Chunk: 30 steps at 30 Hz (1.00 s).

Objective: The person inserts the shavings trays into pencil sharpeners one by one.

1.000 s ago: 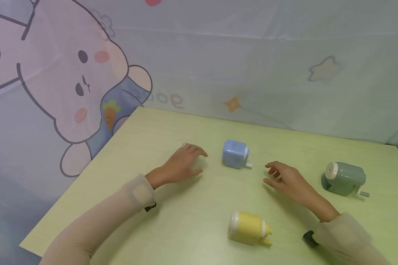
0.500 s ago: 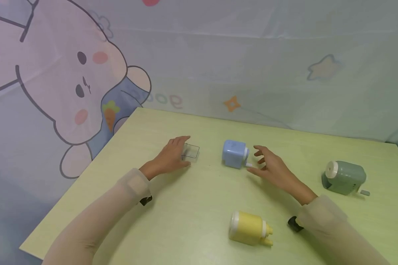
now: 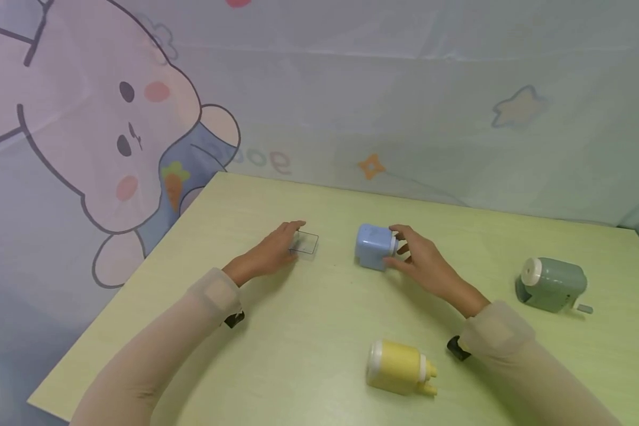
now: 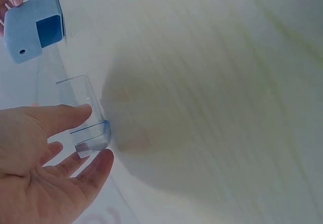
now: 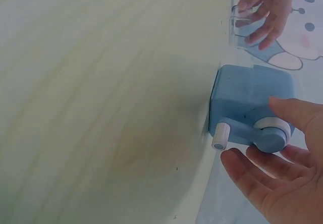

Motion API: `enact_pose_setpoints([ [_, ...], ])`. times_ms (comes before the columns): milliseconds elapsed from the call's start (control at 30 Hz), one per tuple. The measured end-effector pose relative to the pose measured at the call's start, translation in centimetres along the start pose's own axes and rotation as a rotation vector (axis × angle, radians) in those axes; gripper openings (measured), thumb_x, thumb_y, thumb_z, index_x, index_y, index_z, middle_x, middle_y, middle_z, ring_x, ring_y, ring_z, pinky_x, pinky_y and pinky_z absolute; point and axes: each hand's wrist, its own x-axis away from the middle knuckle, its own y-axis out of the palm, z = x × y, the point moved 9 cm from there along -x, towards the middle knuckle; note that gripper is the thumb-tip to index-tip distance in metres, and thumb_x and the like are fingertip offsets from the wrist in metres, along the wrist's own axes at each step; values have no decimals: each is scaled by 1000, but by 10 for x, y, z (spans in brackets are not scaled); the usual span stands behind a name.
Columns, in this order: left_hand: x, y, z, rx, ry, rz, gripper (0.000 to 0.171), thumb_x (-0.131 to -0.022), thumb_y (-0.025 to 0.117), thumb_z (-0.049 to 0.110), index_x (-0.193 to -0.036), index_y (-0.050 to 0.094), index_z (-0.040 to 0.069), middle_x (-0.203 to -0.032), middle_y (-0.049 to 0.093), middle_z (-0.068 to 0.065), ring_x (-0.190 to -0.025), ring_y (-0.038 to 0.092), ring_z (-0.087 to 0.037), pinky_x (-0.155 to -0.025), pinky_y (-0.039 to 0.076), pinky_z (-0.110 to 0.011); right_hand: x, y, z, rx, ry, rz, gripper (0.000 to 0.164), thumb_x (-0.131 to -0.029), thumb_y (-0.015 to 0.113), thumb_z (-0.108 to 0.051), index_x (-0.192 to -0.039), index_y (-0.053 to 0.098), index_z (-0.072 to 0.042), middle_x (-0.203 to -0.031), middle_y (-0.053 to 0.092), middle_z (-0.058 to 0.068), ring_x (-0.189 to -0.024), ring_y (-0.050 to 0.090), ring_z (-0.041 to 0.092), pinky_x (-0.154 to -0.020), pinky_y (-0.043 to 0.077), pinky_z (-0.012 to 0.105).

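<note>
A blue pencil sharpener (image 3: 371,244) stands on the table. Round its crank end my right hand (image 3: 430,263) curls, the thumb (image 5: 288,108) against the body and the other fingers curving below the crank (image 5: 242,129). The left wrist view shows a square drawer opening (image 4: 49,31) in the sharpener's side. Further left lies a clear plastic drawer (image 3: 307,244), see-through with thin dark edges. My left hand (image 3: 266,254) holds its left end, thumb (image 4: 75,114) on one side and fingers on the other.
A yellow pencil sharpener (image 3: 397,367) lies nearer to me, below the right hand. At the right stands a green pencil sharpener (image 3: 554,286) with a crank. Behind the pale table (image 3: 277,355) hangs a printed cloth (image 3: 404,89).
My right hand has moved left from beside the sharpener to its crank end. The left hand has drawn back left, and its thumb and fingers have closed in on the clear drawer.
</note>
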Motion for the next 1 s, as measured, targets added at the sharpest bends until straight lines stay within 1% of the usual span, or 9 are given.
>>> enact_pose_setpoints([
  [133, -1, -2, 1, 18, 2, 12, 66, -87, 58, 1, -140, 20, 5, -133, 33, -18, -119, 36, -26, -96, 34, -38, -1, -3, -1, 14, 1, 6, 59, -86, 65, -15, -132, 32, -1, -118, 48, 17, -92, 53, 28, -68, 50, 35],
  [333, -3, -1, 2, 49, 6, 10, 66, -86, 60, 2, -139, 22, 5, -130, 36, -18, -112, 41, -25, -91, 37, -37, -2, -3, -1, 8, 27, -4, 58, -85, 65, -15, -131, 34, 0, -127, 45, 16, -95, 53, 26, -70, 50, 34],
  [500, -8, 1, 9, 83, 35, 14, 65, -86, 62, 4, -138, 24, 4, -130, 37, -16, -112, 42, -25, -91, 38, -37, -1, -4, 0, 1, 41, -12, 57, -85, 65, -13, -130, 35, 1, -127, 45, 17, -95, 54, 25, -71, 50, 34],
  [667, -11, 4, 17, 127, 66, 5, 64, -87, 60, 6, -138, 24, 4, -131, 35, -16, -116, 38, -27, -93, 36, -39, -2, -4, -1, 12, 47, -15, 56, -85, 65, -14, -130, 35, 1, -126, 46, 17, -94, 55, 25, -71, 50, 35],
  [767, -13, 7, 20, 128, 64, -5, 64, -87, 60, 7, -139, 22, 5, -133, 34, -14, -119, 36, -26, -94, 35, -38, -2, -4, -1, 13, 56, -18, 56, -85, 65, -14, -130, 35, 1, -127, 45, 17, -94, 55, 26, -72, 50, 35],
  [1000, -19, 13, 29, 120, 73, 9, 62, -87, 60, 7, -138, 25, 4, -135, 32, -15, -118, 37, -25, -94, 36, -36, -2, -4, -3, 4, 54, -25, 55, -85, 64, -12, -130, 34, 2, -126, 45, 20, -92, 57, 29, -72, 50, 37],
])
